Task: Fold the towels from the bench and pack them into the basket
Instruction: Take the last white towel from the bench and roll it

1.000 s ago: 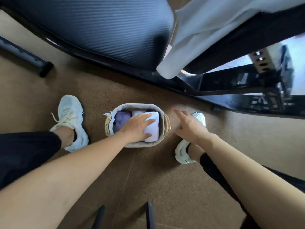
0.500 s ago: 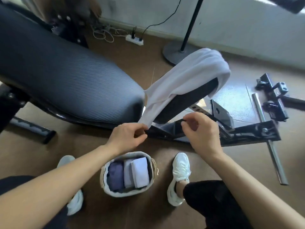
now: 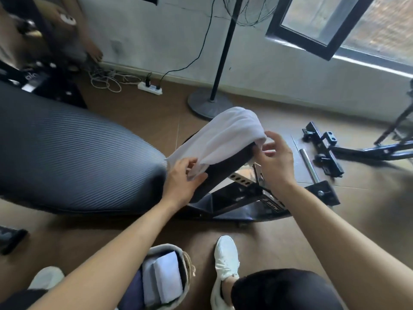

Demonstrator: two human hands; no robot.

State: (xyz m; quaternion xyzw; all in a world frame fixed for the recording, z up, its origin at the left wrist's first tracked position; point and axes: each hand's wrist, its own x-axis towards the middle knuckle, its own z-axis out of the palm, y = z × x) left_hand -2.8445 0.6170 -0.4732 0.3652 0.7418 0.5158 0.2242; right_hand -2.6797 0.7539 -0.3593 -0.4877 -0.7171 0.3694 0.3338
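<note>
At centre frame, a white towel (image 3: 225, 133) lies draped over the raised black bench seat pad (image 3: 223, 173), covering the pad's top and hanging down its near side. The left hand (image 3: 182, 179) grips the towel's lower left end: the thumb is pressed against the curled fingers, with cloth bunched between them. The right hand (image 3: 276, 159) is at the towel's upper right end, with its fingers bent and its index fingertip touching the cloth edge. Whether the thumb and fingers have closed on the fabric cannot be told from this view.

The ribbed bench backrest pad (image 3: 67, 153) fills the left of the frame, just beside the seat pad.

At bottom centre, the basket (image 3: 164, 248) stands on the floor between two white sneakers (image 3: 224, 258), partly hidden by the left forearm. It holds three folded towels standing on edge, side by side:
- a folded white towel (image 3: 168, 278) at the right;
- a pale grey towel (image 3: 148, 283) in the middle;
- a dark purple towel (image 3: 131, 294) at the left.

Toward the upper centre, a fan stand (image 3: 209, 104) rests on the brown floor, with a power strip (image 3: 149, 88) to its left against the wall. A loose metal bar (image 3: 309, 164) lies at right of the right hand.
</note>
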